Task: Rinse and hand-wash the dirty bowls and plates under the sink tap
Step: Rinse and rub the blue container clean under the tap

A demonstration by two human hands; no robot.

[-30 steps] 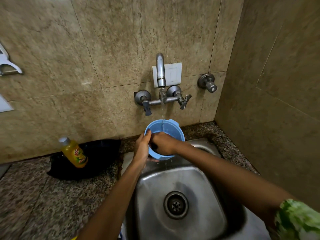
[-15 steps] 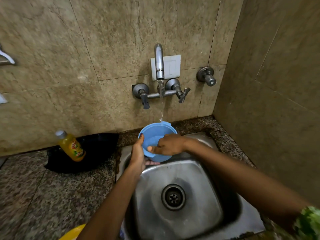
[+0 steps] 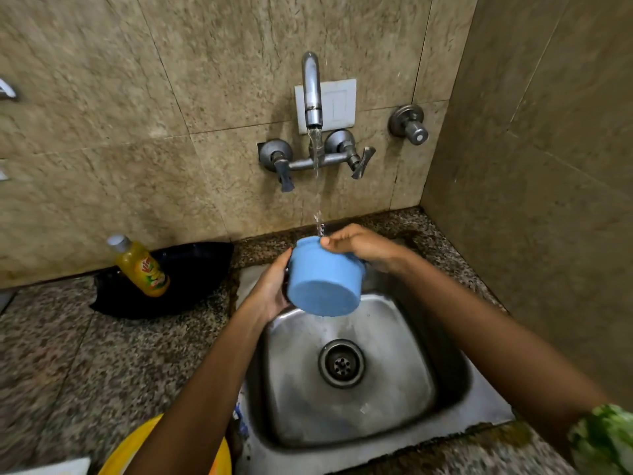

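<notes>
My left hand [image 3: 270,291] hides the near side of the blue bowl [image 3: 323,281], and its inside faces away from me. My left arm covers most of the yellow dish [image 3: 118,455], which the bottom edge cuts off. The bottle [image 3: 142,267] label is too blurred to read. The right edge crops my green sleeve [image 3: 604,440].

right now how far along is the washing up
Done: nothing visibly finished. In hand: the blue bowl, tipped with its base toward the camera under the running tap, held by left hand and right hand. Left: at least the yellow dish.
</notes>
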